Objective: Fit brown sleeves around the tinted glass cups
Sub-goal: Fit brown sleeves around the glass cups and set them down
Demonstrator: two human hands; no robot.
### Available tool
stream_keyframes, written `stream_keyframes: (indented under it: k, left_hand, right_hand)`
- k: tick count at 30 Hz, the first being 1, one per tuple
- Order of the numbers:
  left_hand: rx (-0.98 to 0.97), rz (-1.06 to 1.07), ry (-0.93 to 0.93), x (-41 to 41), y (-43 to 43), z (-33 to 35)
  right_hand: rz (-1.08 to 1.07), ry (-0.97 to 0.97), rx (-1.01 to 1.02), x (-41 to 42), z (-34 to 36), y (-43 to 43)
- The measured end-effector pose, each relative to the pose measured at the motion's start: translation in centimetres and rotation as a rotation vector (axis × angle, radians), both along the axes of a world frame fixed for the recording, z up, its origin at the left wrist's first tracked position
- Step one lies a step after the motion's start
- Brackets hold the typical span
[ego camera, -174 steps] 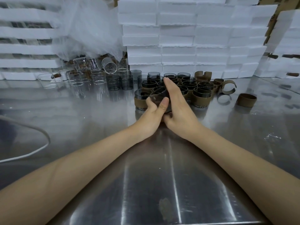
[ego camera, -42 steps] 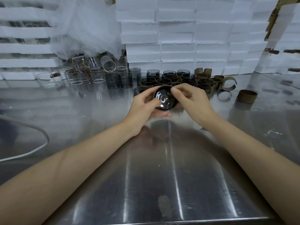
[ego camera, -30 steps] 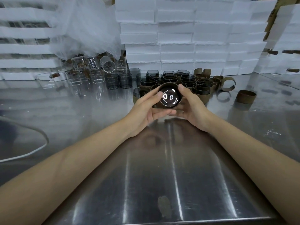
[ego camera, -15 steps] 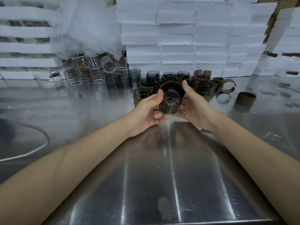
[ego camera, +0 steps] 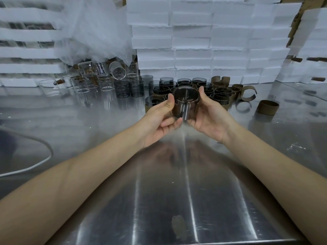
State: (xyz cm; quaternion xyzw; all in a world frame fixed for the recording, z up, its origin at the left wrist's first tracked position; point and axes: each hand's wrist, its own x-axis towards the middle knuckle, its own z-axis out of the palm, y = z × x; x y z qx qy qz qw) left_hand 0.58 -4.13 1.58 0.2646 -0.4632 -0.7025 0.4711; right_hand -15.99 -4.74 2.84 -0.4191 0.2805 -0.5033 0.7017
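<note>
tinted cup point(ego camera: 185, 105) | between both hands, off table | gripped

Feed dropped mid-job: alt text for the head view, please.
The left hand and right hand grip one tinted glass cup above a steel table. Behind stand sleeved cups, loose brown sleeves, clear glasses and white foam boxes.

Clearance, steel table: near half open, far edge crowded.
Bare table point(ego camera: 177, 183) from near edge to middle; white cable point(ego camera: 34, 166) loops in at left edge. Along far edge: clear glasses point(ego camera: 85, 87) left, tinted cups point(ego camera: 219, 94) packed at centre, loose brown sleeves point(ego camera: 267, 107) right, foam boxes point(ego camera: 194, 50) stacked behind. Left hand point(ego camera: 159, 119) and right hand point(ego camera: 208, 117) hold one cup point(ego camera: 185, 106) just before the pack.
</note>
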Motion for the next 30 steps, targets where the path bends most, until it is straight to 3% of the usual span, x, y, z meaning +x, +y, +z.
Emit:
stream_keyframes:
  k: [8, 15, 30]
  left_hand:
    - [-0.181, 0.048, -0.15, 0.5, -0.4, -1.3]
    - [-0.485, 0.298, -0.365, 0.2, -0.3, -1.8]
    - [-0.548, 0.354, -0.448, 0.3, 0.0, -1.6]
  right_hand:
    - [-0.052, 0.118, -0.088, -0.1, -0.3, 0.2]
    - [-0.039, 0.006, 0.005, -0.3, -0.2, 0.2]
    - [-0.025, 0.128, 0.019, -0.2, -0.9, 0.1]
